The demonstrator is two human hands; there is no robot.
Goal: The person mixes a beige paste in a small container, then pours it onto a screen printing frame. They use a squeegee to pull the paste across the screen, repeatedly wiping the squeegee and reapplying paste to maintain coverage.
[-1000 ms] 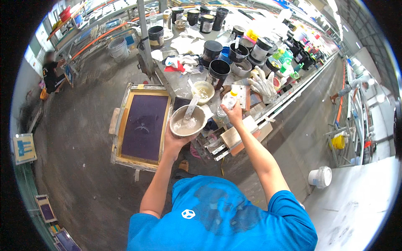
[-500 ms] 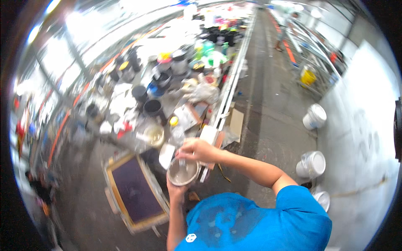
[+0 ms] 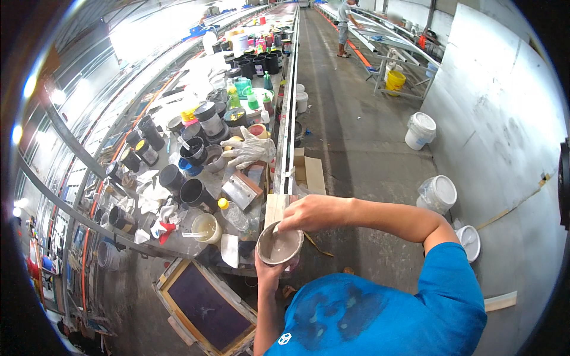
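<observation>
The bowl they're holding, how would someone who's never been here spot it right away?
Find the blue shirt at the bottom, then look up to the near end of the long table. There, the bowl is in the left hand, with the right hand at its top. Unlike the pale bowl on the table, it's held up, and its mix looks greyer.

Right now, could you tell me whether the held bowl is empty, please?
Not empty: the bowl in the left hand shows greyish paste inside.
</observation>
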